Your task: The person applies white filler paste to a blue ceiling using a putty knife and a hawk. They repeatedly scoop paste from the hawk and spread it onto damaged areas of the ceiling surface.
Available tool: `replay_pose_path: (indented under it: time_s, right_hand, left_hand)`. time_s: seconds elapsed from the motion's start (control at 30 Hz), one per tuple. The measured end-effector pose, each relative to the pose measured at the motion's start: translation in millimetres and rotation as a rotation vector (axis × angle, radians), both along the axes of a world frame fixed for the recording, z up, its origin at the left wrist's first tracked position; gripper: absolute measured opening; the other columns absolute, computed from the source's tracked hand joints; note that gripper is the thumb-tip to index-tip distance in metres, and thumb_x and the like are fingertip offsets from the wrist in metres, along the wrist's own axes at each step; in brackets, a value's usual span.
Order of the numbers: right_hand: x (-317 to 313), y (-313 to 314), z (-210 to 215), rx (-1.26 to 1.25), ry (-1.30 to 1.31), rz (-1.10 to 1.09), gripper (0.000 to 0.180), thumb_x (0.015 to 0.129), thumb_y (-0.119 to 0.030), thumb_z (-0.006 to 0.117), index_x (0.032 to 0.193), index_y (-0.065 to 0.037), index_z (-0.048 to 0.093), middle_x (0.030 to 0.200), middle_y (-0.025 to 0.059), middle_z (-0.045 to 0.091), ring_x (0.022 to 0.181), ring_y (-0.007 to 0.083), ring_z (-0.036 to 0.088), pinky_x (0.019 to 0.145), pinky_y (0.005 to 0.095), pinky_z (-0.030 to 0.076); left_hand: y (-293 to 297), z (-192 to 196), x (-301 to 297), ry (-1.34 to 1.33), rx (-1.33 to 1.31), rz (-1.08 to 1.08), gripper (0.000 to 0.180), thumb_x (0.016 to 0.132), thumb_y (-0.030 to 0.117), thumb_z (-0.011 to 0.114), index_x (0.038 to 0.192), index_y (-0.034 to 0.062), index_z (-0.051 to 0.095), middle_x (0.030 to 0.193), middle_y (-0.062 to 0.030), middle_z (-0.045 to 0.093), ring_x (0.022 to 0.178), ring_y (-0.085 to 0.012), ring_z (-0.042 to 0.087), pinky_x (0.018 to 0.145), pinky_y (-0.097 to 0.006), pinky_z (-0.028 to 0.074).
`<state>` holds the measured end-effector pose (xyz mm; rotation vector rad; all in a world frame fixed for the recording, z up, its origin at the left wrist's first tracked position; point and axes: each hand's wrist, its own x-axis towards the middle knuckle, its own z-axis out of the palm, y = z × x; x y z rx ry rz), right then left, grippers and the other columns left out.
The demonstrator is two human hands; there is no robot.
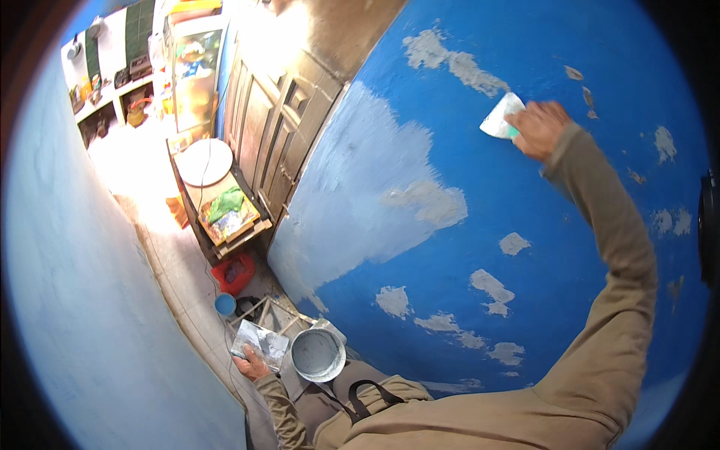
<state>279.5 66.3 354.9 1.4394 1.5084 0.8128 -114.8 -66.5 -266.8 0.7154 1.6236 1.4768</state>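
Note:
My right hand (541,129) is closed around a putty knife (499,120) with a wide, pale-smeared blade and a bit of green at the handle. Its blade is at the blue wall (525,187), just below a long grey patch of filler (476,73). Whether the edge touches the wall I cannot tell. Low on the left, my left hand (252,364) grips a flat rectangular plate (264,341) smeared with whitish filler. Beside that plate stands a round grey bucket (318,355), coated inside with grey residue.
Several grey filler patches (491,286) dot the wall, near a large pale coated area (352,180). A wooden door (270,120) adjoins it. Along the narrow passage are a small table (225,238), a red container (235,274) and a blue cup (225,304). A pale wall (82,285) bounds the left.

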Motion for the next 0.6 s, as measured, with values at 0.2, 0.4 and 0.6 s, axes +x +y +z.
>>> replay_pose_path:
  time_s: [0.2, 0.4, 0.6]
  right_hand:
    - [-13.7, -116.3, -3.2, 0.651, 0.464, 0.157, 0.057, 0.084, -0.021, 0.063, 0.138, -0.023, 0.043, 0.081, 0.0092, 0.064, 0.065, 0.0223, 0.063, 0.054, 0.0359, 0.052]
    - [38.2, -139.1, -11.4, 0.816, 0.326, 0.15, 0.062, 0.087, -0.021, 0.061, 0.143, -0.026, 0.034, 0.081, 0.0077, 0.058, 0.061, 0.0199, 0.06, 0.05, 0.0338, 0.051]
    - [54.1, -112.0, 15.2, 0.801, 0.274, 0.222, 0.062, 0.09, -0.024, 0.058, 0.145, -0.026, 0.029, 0.085, 0.0114, 0.06, 0.063, 0.0232, 0.062, 0.054, 0.035, 0.055]
  left_hand:
    - [33.1, -47.5, 10.5, 0.16, 0.137, -0.042, 0.041, 0.088, 0.033, 0.061, 0.104, -0.0041, 0.053, 0.094, -0.0127, 0.06, 0.082, -0.0208, 0.055, 0.075, -0.035, 0.046]
    - [73.8, 39.1, 62.5, 0.029, 0.188, -0.341, 0.047, 0.086, 0.03, 0.064, 0.101, -0.0126, 0.051, 0.087, -0.0192, 0.057, 0.079, -0.0296, 0.051, 0.078, -0.038, 0.043]
    - [79.0, 115.6, 97.0, 0.016, 0.208, -0.448, 0.031, 0.088, 0.022, 0.061, 0.1, -0.0048, 0.051, 0.084, -0.0088, 0.054, 0.074, -0.0151, 0.049, 0.066, -0.03, 0.041]
